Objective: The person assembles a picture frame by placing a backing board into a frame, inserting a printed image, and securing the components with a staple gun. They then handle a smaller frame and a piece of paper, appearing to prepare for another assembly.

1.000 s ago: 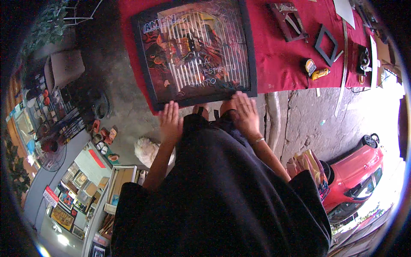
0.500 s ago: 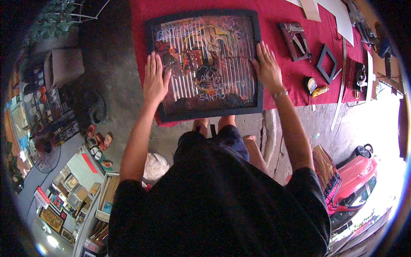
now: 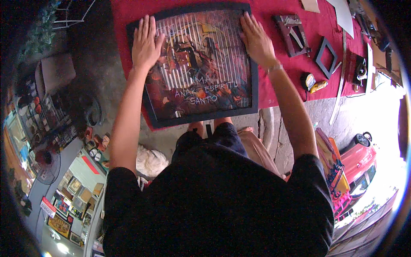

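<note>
A painting point(image 3: 197, 64) in a wide black frame lies face up on the red cloth point(image 3: 274, 92), its near edge at the table's front edge. Dark reds and browns, pale vertical stripes and white hand lettering cover its face. My left hand point(image 3: 147, 44) rests flat on the frame's left side toward the far corner, fingers stretched away from me. On the far right part of the frame lies my right hand point(image 3: 258, 39), palm down with the fingers extended. Neither hand grips anything.
Right of the painting lie a staple-gun-like tool point(image 3: 293, 36), a small empty black frame point(image 3: 326, 57), a tape measure point(image 3: 308, 80), a yellow-handled cutter point(image 3: 318, 87) and a long metal ruler point(image 3: 341, 77). A white furry animal point(image 3: 150, 162) is on the floor near my left. A red car point(image 3: 359, 165) stands beyond.
Both hands have slid farther away along the frame's sides, toward its far corners. The painting sits slightly farther left in view and is turned a little.
</note>
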A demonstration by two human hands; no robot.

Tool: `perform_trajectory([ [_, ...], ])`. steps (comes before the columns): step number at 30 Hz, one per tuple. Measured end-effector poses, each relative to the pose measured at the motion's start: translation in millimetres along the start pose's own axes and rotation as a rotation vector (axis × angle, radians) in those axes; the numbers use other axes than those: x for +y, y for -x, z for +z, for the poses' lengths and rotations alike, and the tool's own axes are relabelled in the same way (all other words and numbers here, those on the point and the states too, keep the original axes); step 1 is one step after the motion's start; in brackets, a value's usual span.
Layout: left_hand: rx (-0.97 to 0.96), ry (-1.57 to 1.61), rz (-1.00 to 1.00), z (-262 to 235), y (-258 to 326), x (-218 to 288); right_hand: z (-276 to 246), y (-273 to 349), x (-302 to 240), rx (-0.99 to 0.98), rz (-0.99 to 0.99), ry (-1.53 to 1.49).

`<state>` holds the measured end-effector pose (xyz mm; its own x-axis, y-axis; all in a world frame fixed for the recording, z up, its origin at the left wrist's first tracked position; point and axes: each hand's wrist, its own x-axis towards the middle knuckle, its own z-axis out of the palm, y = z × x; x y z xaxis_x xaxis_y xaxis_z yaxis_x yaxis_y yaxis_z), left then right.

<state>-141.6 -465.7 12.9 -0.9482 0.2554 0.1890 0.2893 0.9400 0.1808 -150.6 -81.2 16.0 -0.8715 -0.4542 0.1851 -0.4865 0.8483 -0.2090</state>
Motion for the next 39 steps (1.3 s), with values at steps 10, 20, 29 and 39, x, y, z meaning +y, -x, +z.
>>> perform_trajectory([
  [10, -0.360, 0.094, -0.106, -77, 196, 77, -72, 220, -143, -0.459, 0.384, -0.151],
  [20, -0.480, 0.257, 0.022, -76, 305, 77, -15, 193, -274, -0.409, -0.116, -0.184],
  [29, -0.103, 0.495, -0.212, -76, 315, 73, -7, 145, -313, -0.397, -0.422, -0.372],
  [39, 0.134, 0.405, -0.514, -75, 266, 88, -90, 271, -159, -0.265, 0.447, -0.104],
])
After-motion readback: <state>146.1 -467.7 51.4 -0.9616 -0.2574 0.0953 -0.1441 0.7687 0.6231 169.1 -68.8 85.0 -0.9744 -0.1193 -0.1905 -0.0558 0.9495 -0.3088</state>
